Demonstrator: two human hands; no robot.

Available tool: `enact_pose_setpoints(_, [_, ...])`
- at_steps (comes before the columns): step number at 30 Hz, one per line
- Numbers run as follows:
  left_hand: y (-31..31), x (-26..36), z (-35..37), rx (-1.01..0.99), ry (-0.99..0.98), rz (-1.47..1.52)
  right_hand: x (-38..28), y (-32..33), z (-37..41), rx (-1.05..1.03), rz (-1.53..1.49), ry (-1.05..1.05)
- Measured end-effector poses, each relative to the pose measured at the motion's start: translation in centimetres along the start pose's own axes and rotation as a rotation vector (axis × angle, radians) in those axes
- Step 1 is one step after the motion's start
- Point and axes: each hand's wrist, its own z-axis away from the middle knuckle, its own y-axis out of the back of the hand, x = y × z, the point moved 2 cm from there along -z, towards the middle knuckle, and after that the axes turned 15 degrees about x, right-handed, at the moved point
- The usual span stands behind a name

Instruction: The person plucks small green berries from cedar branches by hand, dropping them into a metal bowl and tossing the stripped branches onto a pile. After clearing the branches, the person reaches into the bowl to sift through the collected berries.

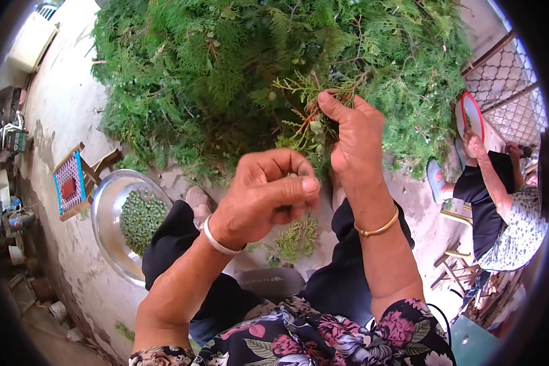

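At the centre of the frame, the left hand [268, 192] is curling closed, thumb against forefinger; whether it is pinching anything, I cannot tell. Just to its upper right, the right hand [355, 131] is grasping the green sprig [315, 127] between thumb and fingers, before the heap of branches [226, 79], while the metal basin [108, 213], centre left, is holding small green cones [142, 221].

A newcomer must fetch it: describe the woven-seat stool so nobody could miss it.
From the big heap of green, feathery branches, go lower left to the round, shiny metal basin of small green pieces. Just left of it is the wooden stool with a woven seat. Its blue edging and dark-red centre set it apart from the basin.
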Motion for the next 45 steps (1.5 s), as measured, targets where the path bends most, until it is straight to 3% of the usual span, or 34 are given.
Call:
enact_pose_setpoints(3, [0.2,0.6,-0.5,0.273,-0.232,-0.109,0.4,-0.4,0.6,-0.040,0.034,0.080])
enact_pose_setpoints(7, [0.5,0.5,-1.4,0.440,-0.282,-0.135,0.7,-0.9,1.4,-0.098,0.122,0.196])
enact_pose_setpoints(10, [0.8,0.1,-1.8,0.550,-0.261,-0.120,1.0,-1.0,1.9,-0.175,0.119,0.141])
enact_pose_setpoints(17, [1.4,1.2,-1.5,0.383,-0.209,-0.001,0.7,0.0,0.5,-0.245,0.030,-0.025])
enact_pose_setpoints(19, [1.6,1.3,-1.1,0.293,-0.200,0.017,0.3,0.2,0.0,-0.107,0.003,-0.171])
enact_pose_setpoints(21, [1.1,1.2,-0.9,0.198,-0.187,0.034,-0.1,0.5,-0.3,-0.072,-0.010,-0.157])
enact_pose_setpoints(28, [0.5,-0.4,-1.5,0.387,-0.238,0.023,1.5,0.8,-0.9,0.025,-0.101,-0.200])
enact_pose_setpoints(30, [0.7,-0.7,-1.8,0.541,-0.454,-0.307,2.2,1.1,-1.2,0.002,-0.097,-0.250])
enact_pose_setpoints(34, [0.9,-0.4,-2.3,0.668,-0.699,-0.557,2.8,1.1,-1.2,-0.112,-0.016,-0.406])
enact_pose_setpoints(38, [1.2,-0.4,-2.2,0.660,-0.559,-0.413,3.3,0.9,-0.7,-0.080,-0.039,-0.485])
enact_pose_setpoints(39, [1.0,-0.2,-2.1,0.612,-0.449,-0.275,3.1,0.6,-0.3,-0.080,-0.039,-0.486])
enact_pose_setpoints(40, [0.8,0.0,-1.9,0.561,-0.339,-0.138,2.5,0.2,0.3,-0.086,-0.068,-0.471])
enact_pose_setpoints(45, [0.9,0.8,-1.4,0.401,-0.199,-0.024,1.5,0.4,0.5,-0.120,-0.009,-0.343])
